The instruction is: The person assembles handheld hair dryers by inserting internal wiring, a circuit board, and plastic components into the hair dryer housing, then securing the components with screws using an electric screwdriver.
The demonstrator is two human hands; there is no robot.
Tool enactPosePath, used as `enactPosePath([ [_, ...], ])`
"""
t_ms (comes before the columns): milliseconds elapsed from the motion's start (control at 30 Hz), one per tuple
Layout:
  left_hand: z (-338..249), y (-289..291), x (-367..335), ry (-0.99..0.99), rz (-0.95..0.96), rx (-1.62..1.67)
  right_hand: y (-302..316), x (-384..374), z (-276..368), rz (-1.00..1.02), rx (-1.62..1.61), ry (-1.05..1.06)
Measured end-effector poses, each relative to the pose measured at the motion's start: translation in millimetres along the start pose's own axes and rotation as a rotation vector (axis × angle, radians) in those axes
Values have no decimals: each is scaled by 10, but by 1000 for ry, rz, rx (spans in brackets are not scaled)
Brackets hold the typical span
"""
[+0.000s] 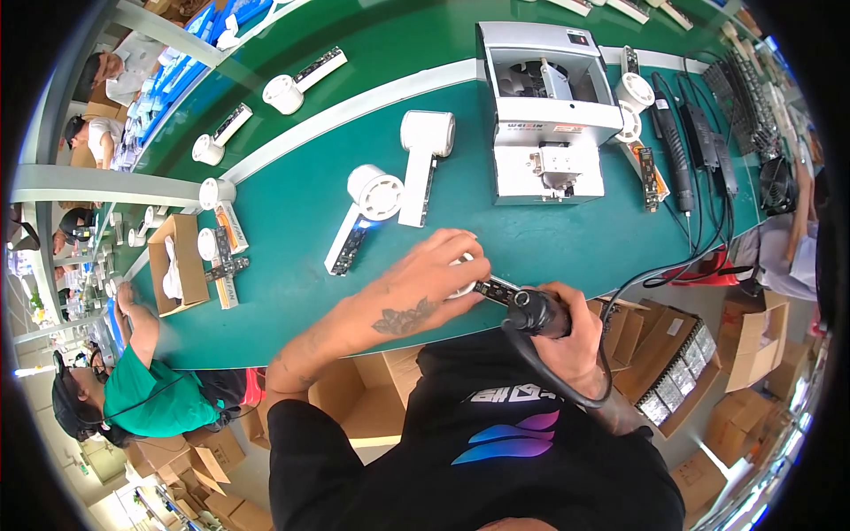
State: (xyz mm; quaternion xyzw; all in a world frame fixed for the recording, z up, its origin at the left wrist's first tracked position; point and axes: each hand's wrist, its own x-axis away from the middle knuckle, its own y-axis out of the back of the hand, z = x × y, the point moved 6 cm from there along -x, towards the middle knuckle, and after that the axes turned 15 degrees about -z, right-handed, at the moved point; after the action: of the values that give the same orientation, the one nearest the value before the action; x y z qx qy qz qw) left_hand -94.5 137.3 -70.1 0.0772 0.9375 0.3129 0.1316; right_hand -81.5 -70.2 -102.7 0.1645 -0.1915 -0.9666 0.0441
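Note:
Near the table's front edge, my left hand (447,270) is closed round the white head of a small handheld fan (463,281). The fan's open handle points right and shows a dark circuit board (498,290). My right hand (574,341) grips a black corded electric screwdriver (537,312) over the far end of that handle; its tip is hidden beneath it. Beyond my left hand lie two more white fans, one with its board exposed (375,195) and one closer to the back rail (427,134).
A silver screw feeder (553,113) stands at the back. Fans (634,91), another electric screwdriver (670,150) and cables lie right. An open cardboard box (190,265) sits left, near a person in a green shirt (164,394). More fans (283,93) lie beyond the rail.

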Motion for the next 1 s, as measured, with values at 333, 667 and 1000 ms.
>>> enactPosePath([
  [333,-152,-39,99,-202,-117,-375,-26,-112,34,46,59,120],
  [667,28,-146,120,-192,-158,-252,20,-150,-16,135,82,-179],
  [1000,-83,-161,76,-268,-202,-406,109,-59,-118,58,91,-287],
])
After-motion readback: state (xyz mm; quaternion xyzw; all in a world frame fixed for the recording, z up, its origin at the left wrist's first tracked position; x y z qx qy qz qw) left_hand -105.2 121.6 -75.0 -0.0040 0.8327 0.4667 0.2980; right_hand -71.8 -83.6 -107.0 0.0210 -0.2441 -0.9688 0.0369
